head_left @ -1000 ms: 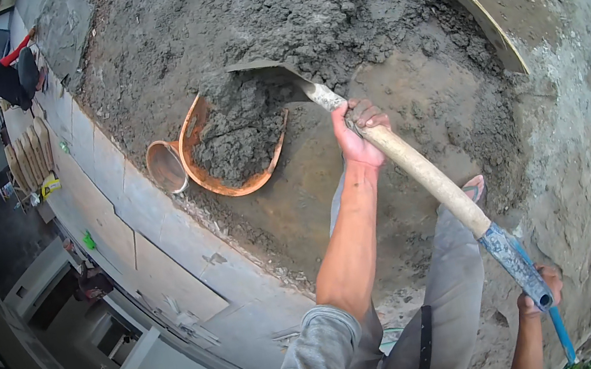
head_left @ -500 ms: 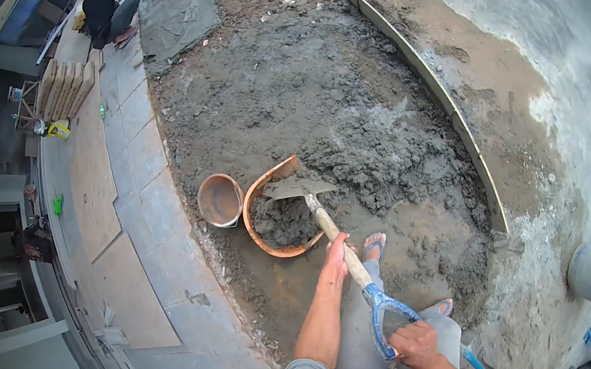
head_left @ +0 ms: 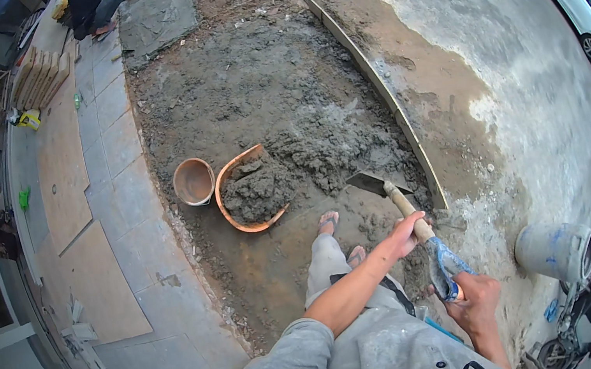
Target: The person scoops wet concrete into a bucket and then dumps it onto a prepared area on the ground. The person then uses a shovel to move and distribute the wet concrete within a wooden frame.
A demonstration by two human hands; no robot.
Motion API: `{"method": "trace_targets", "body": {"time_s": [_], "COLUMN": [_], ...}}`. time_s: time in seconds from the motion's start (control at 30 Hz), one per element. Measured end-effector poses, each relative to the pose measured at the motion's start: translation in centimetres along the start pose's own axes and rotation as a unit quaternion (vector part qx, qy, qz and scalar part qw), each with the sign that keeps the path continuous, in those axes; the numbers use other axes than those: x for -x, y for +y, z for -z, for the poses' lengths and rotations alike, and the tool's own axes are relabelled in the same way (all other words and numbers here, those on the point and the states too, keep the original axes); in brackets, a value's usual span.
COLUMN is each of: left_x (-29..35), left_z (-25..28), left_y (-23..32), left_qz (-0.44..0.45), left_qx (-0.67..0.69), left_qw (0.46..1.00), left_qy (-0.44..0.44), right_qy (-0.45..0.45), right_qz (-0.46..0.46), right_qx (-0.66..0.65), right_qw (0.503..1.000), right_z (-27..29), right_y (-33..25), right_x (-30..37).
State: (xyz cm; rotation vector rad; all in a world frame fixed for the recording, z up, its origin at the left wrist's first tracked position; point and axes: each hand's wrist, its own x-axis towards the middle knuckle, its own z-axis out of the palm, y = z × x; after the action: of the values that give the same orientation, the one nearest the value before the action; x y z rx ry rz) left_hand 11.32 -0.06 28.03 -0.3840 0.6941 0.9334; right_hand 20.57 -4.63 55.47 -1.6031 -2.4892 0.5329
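Beside the half-filled orange mortar pan [head_left: 238, 218], the left hand [head_left: 404, 233] and right hand [head_left: 473, 294] clenched the shovel [head_left: 404, 206], which judged best kept level with its blade low over the wet mortar pile [head_left: 321, 150].

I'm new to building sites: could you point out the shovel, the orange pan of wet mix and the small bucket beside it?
shovel [head_left: 373, 183]: head view, on the metal blade.
orange pan [head_left: 221, 189]: head view, on its left rim.
small bucket [head_left: 194, 182]: head view, on its inside wall.

The shovel [head_left: 392, 195] blade has left the orange basin [head_left: 246, 193] (now mortar-filled) and hangs to its right.
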Motion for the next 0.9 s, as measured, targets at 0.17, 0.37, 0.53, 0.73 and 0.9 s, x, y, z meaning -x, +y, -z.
{"method": "trace_targets", "body": {"time_s": [0.17, 0.37, 0.53, 0.73, 0.9], "left_x": [-1.6, 0.9, 9.3, 25.4, 42.4], "left_z": [-2.6, -5.7, -0.4, 17.4, 31.7], "left_y": [-5.1, -2.3, 1.3, 1.0, -6.9], "left_qz": [0.020, -0.063, -0.137, -0.263, -0.473], "left_qx": [0.009, -0.056, -0.218, -0.133, 0.167], "left_qw": [0.999, 0.989, 0.966, 0.872, 0.690], "left_qy": [-0.044, -0.125, -0.024, 0.390, 0.522], "right_qy": [0.024, 0.046, 0.025, -0.002, -0.006], "right_qz": [-0.025, 0.106, 0.204, 0.196, 0.166], "right_qx": [0.027, 0.010, 0.034, 0.054, 0.036], "right_qw": [0.999, 0.993, 0.978, 0.979, 0.985], "right_z": [3.1, 5.7, -1.3, -23.2, -22.9], "right_y": [3.4, 5.6, 8.4, 15.5, 10.3], "right_x": [3.0, 0.2, -8.5, -21.3, -25.3]}}
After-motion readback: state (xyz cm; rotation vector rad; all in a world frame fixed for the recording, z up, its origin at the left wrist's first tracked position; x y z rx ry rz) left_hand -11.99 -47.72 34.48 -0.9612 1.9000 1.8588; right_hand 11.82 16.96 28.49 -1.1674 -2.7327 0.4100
